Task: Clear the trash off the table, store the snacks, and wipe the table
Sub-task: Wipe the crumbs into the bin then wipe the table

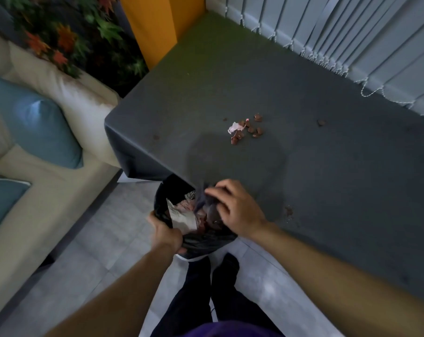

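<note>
fingers [155, 220] of the left hand [167, 236] grip the trash bag [206, 240].

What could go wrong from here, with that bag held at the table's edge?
The left hand grips only one side of the black bag, so it might sag and spill onto the floor. The brown scraps mid-table and crumbs near the right hand could get missed.

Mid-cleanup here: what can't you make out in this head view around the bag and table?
Head view:
Right hand: fingertips blurred; whether it holds anything is unclear.
Trash bag contents: dark, partly hidden by the right hand.
Brown bits on the table: too small to identify.
Table's right side: cut off by the frame edge.
</note>
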The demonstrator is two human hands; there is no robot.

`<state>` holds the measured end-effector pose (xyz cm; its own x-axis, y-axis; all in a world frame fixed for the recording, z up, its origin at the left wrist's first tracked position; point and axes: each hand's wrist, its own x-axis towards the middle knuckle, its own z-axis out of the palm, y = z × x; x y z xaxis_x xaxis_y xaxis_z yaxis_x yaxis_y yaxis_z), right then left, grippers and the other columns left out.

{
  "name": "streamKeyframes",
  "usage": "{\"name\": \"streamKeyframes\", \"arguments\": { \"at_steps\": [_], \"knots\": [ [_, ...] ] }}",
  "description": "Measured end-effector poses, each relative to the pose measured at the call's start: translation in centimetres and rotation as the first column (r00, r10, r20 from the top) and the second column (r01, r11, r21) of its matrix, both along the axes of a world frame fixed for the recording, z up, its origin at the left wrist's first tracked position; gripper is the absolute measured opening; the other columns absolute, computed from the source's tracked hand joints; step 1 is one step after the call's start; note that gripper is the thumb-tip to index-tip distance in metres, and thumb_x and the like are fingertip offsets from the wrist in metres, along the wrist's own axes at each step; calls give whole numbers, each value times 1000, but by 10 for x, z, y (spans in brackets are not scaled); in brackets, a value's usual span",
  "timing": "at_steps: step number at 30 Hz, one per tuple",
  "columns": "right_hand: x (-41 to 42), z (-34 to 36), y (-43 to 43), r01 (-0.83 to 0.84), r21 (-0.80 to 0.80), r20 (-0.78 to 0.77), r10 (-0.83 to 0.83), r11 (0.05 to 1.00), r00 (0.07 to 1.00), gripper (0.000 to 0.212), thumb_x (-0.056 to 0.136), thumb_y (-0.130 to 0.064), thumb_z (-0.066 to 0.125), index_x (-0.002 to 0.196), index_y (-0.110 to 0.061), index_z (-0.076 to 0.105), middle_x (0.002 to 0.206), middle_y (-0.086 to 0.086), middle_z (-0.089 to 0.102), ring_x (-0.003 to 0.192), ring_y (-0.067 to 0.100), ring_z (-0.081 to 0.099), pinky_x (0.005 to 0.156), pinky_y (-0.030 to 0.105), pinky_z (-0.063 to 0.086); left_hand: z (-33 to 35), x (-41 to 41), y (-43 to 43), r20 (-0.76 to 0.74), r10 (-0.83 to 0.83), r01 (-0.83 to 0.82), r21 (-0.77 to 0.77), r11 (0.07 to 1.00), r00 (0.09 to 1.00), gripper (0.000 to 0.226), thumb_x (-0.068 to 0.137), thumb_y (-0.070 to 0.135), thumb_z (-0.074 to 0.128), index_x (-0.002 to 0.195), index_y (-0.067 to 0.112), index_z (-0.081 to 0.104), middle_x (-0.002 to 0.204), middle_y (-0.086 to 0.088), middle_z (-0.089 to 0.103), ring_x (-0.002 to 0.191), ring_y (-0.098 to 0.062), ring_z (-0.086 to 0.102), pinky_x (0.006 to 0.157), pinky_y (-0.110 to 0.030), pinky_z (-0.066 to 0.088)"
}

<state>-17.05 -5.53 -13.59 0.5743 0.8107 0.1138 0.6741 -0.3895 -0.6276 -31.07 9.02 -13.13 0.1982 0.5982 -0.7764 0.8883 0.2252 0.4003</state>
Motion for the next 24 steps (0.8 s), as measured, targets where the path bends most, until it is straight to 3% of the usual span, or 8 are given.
{"name": "streamKeyframes", "arguments": {
  "at_steps": [4, 6, 9, 11, 15, 19, 21, 24],
  "knots": [
    [43, 1, 0, 355, -105, 28, -354, 929, 935, 37, 92, -10, 55, 127, -14, 63, 118, 5, 53, 106, 26, 50, 89, 41, 50, -1, 1, -1, -4, 22, -22, -44, 999, 1000, 64, 88, -7, 37, 133, 32, 14, 98, -14, 46, 74, -51, 67, 56, -57, 60],
    [40, -1, 1, 299, -125, 10, -301, 946, 954, 37, 91, -12, 55, 127, -14, 64, 119, 4, 53, 106, 25, 50, 89, 41, 50, -2, 2, -2, 4, 38, -38, -52, 998, 999, 65, 88, -8, 36, 136, 30, 14, 96, -11, 43, 74, -50, 67, 59, -58, 60],
    [18, -2, -1, 77, -92, -48, -82, 993, 996, 37, 88, -14, 54, 123, -17, 66, 115, 1, 53, 104, 24, 52, 92, 35, 48, -3, 6, 1, 18, 63, -62, -45, 997, 998, 66, 89, -8, 36, 138, 31, 15, 111, -14, 44, 76, -47, 65, 59, -56, 60],
    [16, 0, -4, 17, -76, -93, -24, 997, 995, 35, 87, -15, 52, 119, -16, 68, 112, 0, 54, 104, 23, 54, 93, 33, 48, -4, 9, 6, 24, 68, -67, -37, 997, 997, 67, 89, -8, 37, 138, 31, 15, 116, -15, 43, 79, -46, 64, 58, -55, 60],
    [57, 8, -1, 306, 49, -45, -304, 951, 952, 33, 82, -13, 52, 110, -11, 69, 105, 7, 58, 100, 26, 56, 92, 36, 47, -9, 11, 18, 1, 43, -43, 21, 999, 999, 68, 85, -7, 35, 133, 38, 17, 111, -15, 47, 84, -49, 62, 62, -61, 59],
    [130, 17, 1, 642, 100, 22, -647, 760, 762, 34, 83, -7, 50, 114, -8, 66, 109, 15, 56, 102, 33, 55, 95, 36, 44, -12, 14, 31, 6, 54, -54, 36, 998, 999, 67, 84, -8, 33, 133, 35, 18, 105, -13, 46, 84, -47, 61, 59, -61, 59],
    [158, 20, 5, 673, 72, 45, -677, 736, 735, 37, 87, -5, 48, 121, -10, 64, 116, 14, 55, 106, 31, 54, 97, 33, 42, -14, 15, 37, 7, 64, -64, 24, 998, 998, 66, 85, -8, 33, 133, 35, 19, 105, -12, 46, 86, -47, 61, 58, -60, 59],
    [176, 16, 21, 557, -25, 98, -552, 830, 828, 42, 91, -1, 50, 130, -11, 62, 124, 10, 55, 112, 29, 51, 99, 27, 39, -17, 16, 45, -13, 59, -58, 25, 998, 998, 67, 83, -8, 34, 130, 39, 19, 107, -12, 46, 87, -48, 61, 58, -59, 59]
  ]
}}
